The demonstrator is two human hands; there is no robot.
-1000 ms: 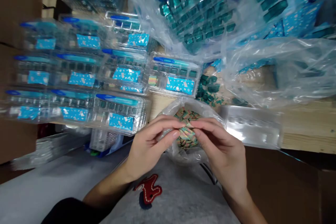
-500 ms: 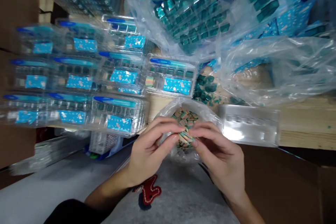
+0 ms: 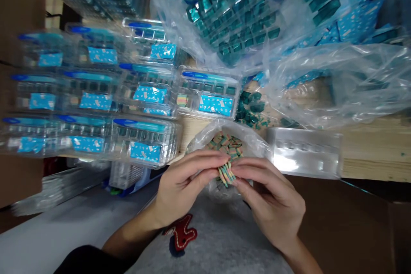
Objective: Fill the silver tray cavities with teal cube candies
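Close above an open clear plastic bag (image 3: 205, 137), my two hands pinch a small block of thin striped pieces (image 3: 226, 174) in green, yellow and pink. My left hand (image 3: 183, 184) grips its left side between thumb and fingers. On the right side, the fingertips of my right hand (image 3: 274, 201) are closed on the same block. Many loose striped pieces (image 3: 226, 142) of the same colours lie inside the bag, just beyond my fingers. I cannot make out what the pieces are made of.
Stacked clear plastic boxes (image 3: 141, 137) with blue pens and blue patterned packets cover the left side. A clear tray (image 3: 306, 152) lies at right on the wooden table (image 3: 369, 154). Behind are teal pieces (image 3: 253, 102) and a large plastic bag (image 3: 237, 21) of teal pieces.
The striped block has turned between my fingers, its stripes now running more upright. My right hand has shifted slightly down and right. Both hands keep hold.
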